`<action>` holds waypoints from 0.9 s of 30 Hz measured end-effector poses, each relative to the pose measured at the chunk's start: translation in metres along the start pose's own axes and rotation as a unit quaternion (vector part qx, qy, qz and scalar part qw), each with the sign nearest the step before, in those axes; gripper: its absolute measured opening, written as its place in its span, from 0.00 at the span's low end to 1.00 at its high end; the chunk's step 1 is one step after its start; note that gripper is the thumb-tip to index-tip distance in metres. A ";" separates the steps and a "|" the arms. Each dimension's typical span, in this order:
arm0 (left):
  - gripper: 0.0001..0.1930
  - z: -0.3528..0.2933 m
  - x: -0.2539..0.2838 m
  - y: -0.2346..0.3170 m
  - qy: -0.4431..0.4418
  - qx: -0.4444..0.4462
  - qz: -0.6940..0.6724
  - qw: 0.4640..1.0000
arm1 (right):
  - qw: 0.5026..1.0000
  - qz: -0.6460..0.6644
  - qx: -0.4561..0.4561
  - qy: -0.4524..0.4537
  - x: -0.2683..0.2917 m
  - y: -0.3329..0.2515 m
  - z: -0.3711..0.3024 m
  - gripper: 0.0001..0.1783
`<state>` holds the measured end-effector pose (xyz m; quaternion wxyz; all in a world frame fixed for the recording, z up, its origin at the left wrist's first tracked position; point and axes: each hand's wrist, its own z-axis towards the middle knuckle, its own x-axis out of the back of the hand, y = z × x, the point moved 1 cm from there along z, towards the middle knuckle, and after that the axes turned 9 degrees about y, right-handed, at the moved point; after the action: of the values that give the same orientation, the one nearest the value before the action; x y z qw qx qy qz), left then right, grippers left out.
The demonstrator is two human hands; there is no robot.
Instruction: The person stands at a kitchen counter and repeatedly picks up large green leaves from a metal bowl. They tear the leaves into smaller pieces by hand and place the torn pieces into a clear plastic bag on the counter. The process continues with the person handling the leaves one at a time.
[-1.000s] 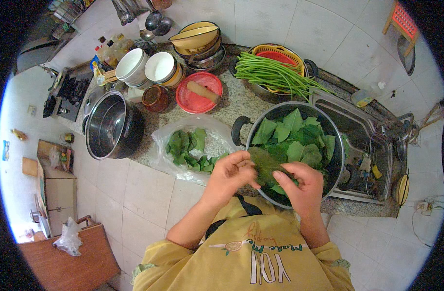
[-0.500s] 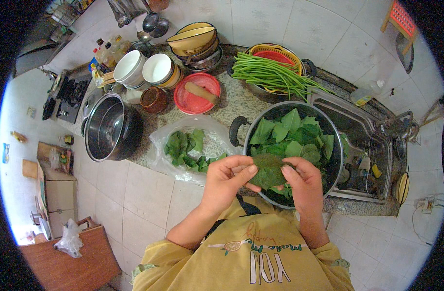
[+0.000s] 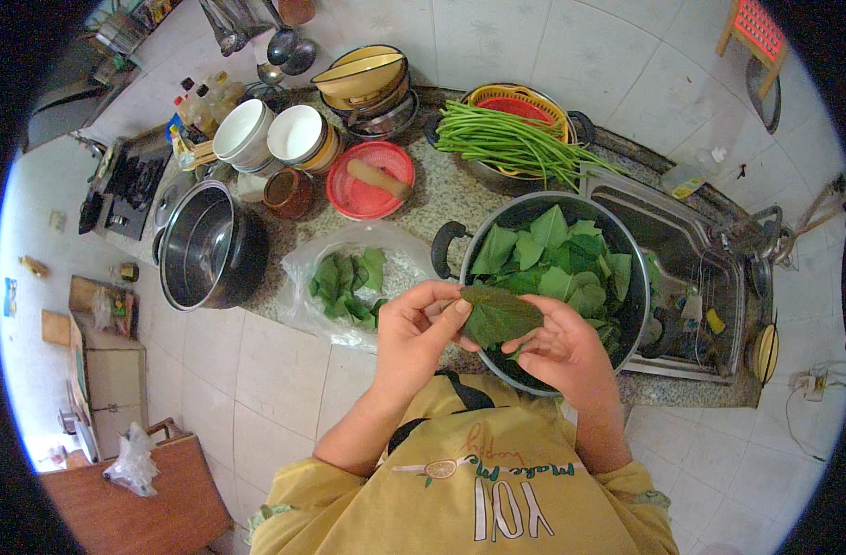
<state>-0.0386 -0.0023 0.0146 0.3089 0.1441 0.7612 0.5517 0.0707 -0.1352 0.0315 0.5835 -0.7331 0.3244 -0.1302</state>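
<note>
A large dark green leaf (image 3: 500,316) is pinched between the thumb and fingers of my left hand (image 3: 418,324), over the near side of a big dark pot. My right hand (image 3: 568,353) is at the leaf's right edge, thumb lowered away from it and fingers apart; whether a fingertip rests on the leaf's underside is hidden. Inside the pot (image 3: 472,242) lies a heap of green leaves (image 3: 554,254). Left of it, a clear plastic bag (image 3: 304,242) is spread open on the counter with more leaves (image 3: 341,280) in it.
Long green stems (image 3: 506,139) lie across a basin with baskets behind the pot. On the right is a metal sink (image 3: 705,370). An empty black pot (image 3: 201,245), white bowls (image 3: 298,132), a brown jar (image 3: 288,192) and a red plate (image 3: 367,205) stand to the left.
My right thumb has come off the leaf and dropped below it, and the right fingers have opened. My left hand still holds the leaf, now raised slightly and moved left.
</note>
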 end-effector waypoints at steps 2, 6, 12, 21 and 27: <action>0.05 -0.001 -0.002 0.001 -0.013 0.002 0.031 0.999 | 0.998 -0.020 0.053 0.018 0.000 0.003 0.002 0.27; 0.07 -0.008 -0.006 -0.005 -0.083 -0.063 0.191 0.976 | 0.963 -0.182 0.155 0.124 -0.002 0.009 0.003 0.17; 0.11 -0.012 -0.016 -0.008 -0.104 -0.101 0.262 0.954 | 0.898 -0.277 0.203 0.276 -0.001 0.008 0.000 0.07; 0.07 -0.009 -0.009 -0.014 -0.063 0.072 0.038 0.995 | 0.899 -0.228 0.226 0.296 0.005 0.010 0.005 0.08; 0.03 -0.007 -0.010 0.002 -0.020 0.065 -0.019 0.997 | 0.921 -0.247 0.209 0.216 0.006 0.006 0.001 0.05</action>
<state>-0.0358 -0.0126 0.0209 0.3242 0.1601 0.7921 0.4918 0.0737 -0.1390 0.0241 0.5886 -0.6055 0.2166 -0.4899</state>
